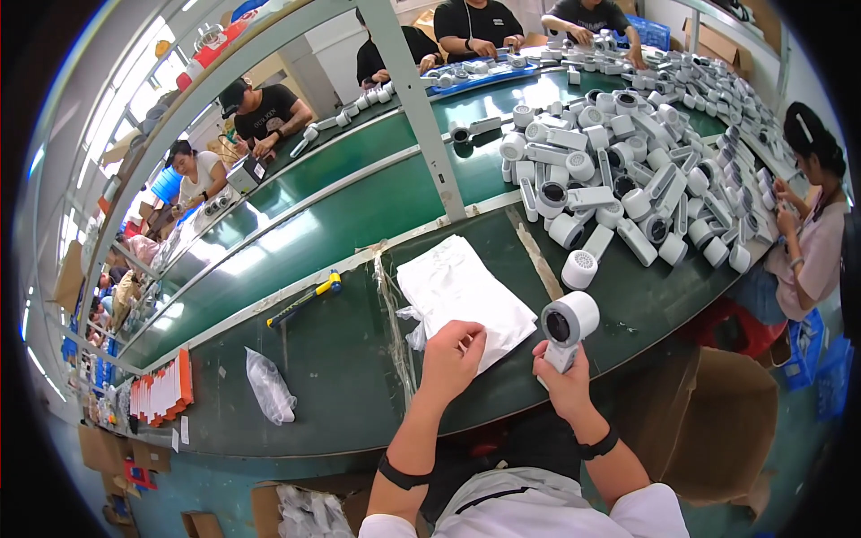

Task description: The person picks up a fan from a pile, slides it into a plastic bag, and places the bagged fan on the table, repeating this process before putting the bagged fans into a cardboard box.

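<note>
In my right hand (567, 384) is a white handheld fan (581, 314), gripped by its short grey handle. Its round, drum-shaped head points up, with a dark disc on one face. My left hand (451, 360) is over the near edge of a stack of flat white plastic bags (462, 287), fingers curled and pinching at the top bag. Just beyond my right hand a large heap of similar white fans (619, 161) covers the right side of the green table (350, 377). One fan (581, 267) lies at the heap's near edge.
A yellow-and-black hammer-like tool (307, 298) and a clear plastic bag (267, 386) lie to the left. Orange-edged white boxes or cards (163, 390) stand at the far left. A metal post (417, 108) rises ahead. Co-workers sit along the line; an open carton (722, 421) is at lower right.
</note>
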A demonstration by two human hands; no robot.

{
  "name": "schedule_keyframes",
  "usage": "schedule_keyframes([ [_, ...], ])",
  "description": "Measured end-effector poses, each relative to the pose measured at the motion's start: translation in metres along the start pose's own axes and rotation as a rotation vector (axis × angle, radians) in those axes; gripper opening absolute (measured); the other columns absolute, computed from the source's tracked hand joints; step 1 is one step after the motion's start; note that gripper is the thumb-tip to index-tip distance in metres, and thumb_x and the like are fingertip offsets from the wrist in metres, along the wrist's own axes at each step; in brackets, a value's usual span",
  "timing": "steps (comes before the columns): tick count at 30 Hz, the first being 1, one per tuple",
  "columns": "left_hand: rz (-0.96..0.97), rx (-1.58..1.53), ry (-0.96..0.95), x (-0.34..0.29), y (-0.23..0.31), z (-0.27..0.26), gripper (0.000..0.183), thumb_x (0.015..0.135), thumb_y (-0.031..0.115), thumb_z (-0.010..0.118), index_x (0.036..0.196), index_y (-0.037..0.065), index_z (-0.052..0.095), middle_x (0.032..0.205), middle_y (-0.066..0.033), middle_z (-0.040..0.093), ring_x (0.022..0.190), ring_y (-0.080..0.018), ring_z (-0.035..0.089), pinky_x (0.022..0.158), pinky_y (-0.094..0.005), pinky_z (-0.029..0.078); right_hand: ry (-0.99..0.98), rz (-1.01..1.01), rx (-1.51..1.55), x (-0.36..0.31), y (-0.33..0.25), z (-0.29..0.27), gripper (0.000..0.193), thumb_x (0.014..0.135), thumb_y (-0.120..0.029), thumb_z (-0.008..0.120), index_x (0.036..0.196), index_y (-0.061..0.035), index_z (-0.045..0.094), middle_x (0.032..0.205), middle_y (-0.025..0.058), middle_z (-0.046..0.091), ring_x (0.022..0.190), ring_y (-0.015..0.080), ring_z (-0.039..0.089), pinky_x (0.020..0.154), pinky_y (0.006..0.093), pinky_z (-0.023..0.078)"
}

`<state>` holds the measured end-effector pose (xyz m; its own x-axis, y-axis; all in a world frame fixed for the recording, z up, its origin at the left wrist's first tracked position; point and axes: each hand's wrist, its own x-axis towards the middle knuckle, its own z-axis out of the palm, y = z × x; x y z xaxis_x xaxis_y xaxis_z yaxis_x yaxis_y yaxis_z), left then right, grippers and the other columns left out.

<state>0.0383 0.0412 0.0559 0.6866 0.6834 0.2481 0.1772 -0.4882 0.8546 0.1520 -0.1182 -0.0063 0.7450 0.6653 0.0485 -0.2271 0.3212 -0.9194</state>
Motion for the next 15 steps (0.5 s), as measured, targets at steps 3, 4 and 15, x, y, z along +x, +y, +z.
schedule_keyframes([
  [3,0.005,-0.020,-0.007,-0.002,0.001,0.007,0.011,0.085,0.007,0.066,0.095,0.002,0.068,0.074,-0.0030,0.062,0.060,-0.0081,0.052,0.055,-0.0226,0.043,0.031,0.091,0.000,-0.002,-0.020,0.028,0.035,0.079,0.001,0.069,0.108,-0.0031,0.052,0.096,0.0032,0.061,0.080,0.0094,0.058,0.070,0.0253,0.048],
  [4,0.007,-0.017,-0.005,-0.003,0.001,0.006,0.011,0.085,0.007,0.066,0.095,0.002,0.068,0.074,-0.0030,0.062,0.060,-0.0081,0.052,0.055,-0.0226,0.043,0.029,0.089,0.002,0.001,-0.025,0.037,0.035,0.079,0.001,0.069,0.108,-0.0031,0.052,0.096,0.0032,0.061,0.080,0.0094,0.058,0.070,0.0253,0.048],
  [15,-0.224,-0.228,0.204,0.006,-0.013,-0.012,0.017,0.088,0.010,0.065,0.099,-0.003,0.067,0.077,-0.0037,0.066,0.068,-0.0074,0.059,0.064,-0.0217,0.047,0.073,-0.014,-0.084,-0.003,-0.029,0.047,0.030,0.081,-0.004,0.071,0.104,-0.0031,0.052,0.083,-0.0007,0.059,0.073,0.0046,0.055,0.064,0.0208,0.045],
])
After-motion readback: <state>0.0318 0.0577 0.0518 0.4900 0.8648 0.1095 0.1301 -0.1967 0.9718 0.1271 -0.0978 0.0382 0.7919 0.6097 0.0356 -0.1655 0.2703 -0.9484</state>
